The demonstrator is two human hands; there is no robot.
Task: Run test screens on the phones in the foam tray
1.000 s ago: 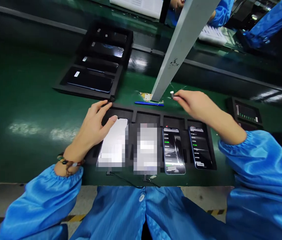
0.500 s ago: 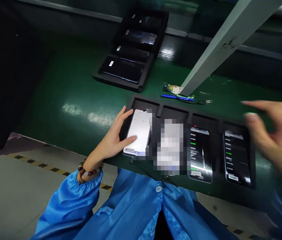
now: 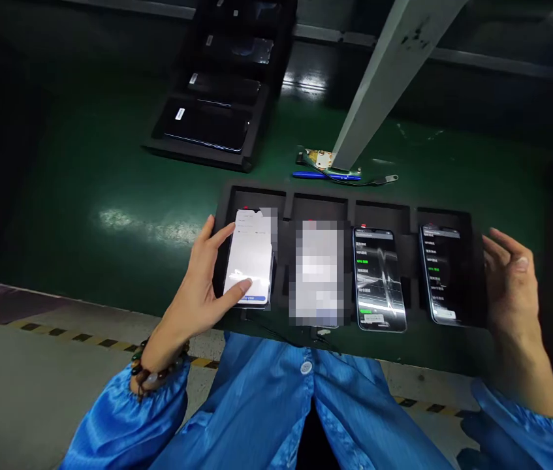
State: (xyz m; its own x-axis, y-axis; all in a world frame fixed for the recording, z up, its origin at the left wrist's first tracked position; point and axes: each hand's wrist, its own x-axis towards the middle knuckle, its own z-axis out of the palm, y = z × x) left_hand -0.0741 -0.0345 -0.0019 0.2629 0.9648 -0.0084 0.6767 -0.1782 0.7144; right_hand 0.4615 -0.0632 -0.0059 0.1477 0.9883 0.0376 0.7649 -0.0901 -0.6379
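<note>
Two blue sleeves frame the near edge, with a beaded bracelet [image 3: 153, 372] on the left wrist. Just ahead, the left hand [image 3: 202, 287] lies loosely open against the leftmost phone [image 3: 251, 251]. Its thumb tip rests low on the lit white screen, its fingers lie along the phone's left edge, and it grips nothing. The phone sits in the first slot of a black four-slot tray [image 3: 325, 199]. To the right of that hand lie a second phone [image 3: 320, 271] and a third phone [image 3: 379, 281]. The rightmost phone [image 3: 440, 274] lies just left of the right hand [image 3: 511, 281], which is open and empty with its fingers loosely spread at the tray's right end. Whether it touches the tray I cannot tell. Beyond both hands, on the green belt [image 3: 110, 170], lie a blue pen [image 3: 328, 175] and a small circuit board [image 3: 320, 158] at the foot of a grey post [image 3: 384, 65]. Farther off, beyond the left hand, a second tray [image 3: 198, 153] holds dark phones.
</note>
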